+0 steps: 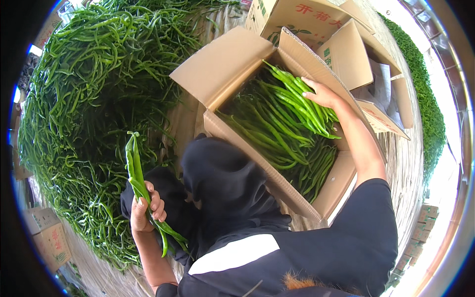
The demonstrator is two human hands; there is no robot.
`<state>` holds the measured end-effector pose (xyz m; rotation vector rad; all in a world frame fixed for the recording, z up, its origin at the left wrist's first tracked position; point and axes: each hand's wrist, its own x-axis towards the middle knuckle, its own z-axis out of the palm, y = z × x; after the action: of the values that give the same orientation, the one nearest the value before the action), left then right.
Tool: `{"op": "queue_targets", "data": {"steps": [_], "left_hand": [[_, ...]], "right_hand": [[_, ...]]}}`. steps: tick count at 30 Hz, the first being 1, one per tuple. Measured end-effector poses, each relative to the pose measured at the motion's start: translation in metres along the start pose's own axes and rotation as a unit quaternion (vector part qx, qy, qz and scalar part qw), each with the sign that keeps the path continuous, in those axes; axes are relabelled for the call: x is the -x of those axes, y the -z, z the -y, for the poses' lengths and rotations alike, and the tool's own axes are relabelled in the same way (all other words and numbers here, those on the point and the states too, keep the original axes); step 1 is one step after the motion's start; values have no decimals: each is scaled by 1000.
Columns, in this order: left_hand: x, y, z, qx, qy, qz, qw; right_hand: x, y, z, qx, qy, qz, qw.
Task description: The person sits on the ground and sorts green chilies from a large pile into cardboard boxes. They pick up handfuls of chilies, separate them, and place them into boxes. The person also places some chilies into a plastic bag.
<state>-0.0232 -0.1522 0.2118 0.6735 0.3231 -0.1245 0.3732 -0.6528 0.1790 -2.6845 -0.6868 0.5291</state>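
Note:
My left hand (148, 209) is closed around a few long green chili peppers (136, 167), held upright at a slant beside my knee. Over the upper right part of an open cardboard box (259, 167), my right hand (321, 94) rests with spread fingers on a bundle of bright green chili peppers (293, 98). Whether its fingers grip any of them, I cannot tell. Beneath lie more long green peppers (267, 126), laid roughly side by side in the box. The box's flaps are folded outward.
A large heap of loose green peppers (92, 74) rises on the left. More open cardboard boxes (345, 55) stand beyond my box. Another green heap (426, 92) lies at far right. Printed cartons (52, 237) are stacked at lower left, others (419, 230) at lower right.

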Motion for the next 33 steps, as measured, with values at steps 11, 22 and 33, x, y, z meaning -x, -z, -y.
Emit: {"op": "queue_targets", "data": {"steps": [11, 22, 33], "left_hand": [[21, -1, -2, 11, -28, -16, 999], [41, -5, 1, 48, -46, -16, 998], [37, -37, 8, 40, -97, -61, 993]], "right_hand": [[40, -1, -16, 48, 15, -53, 997], [55, -4, 32, 158, -151, 13, 976], [94, 66, 129, 194, -46, -75, 977]]}}
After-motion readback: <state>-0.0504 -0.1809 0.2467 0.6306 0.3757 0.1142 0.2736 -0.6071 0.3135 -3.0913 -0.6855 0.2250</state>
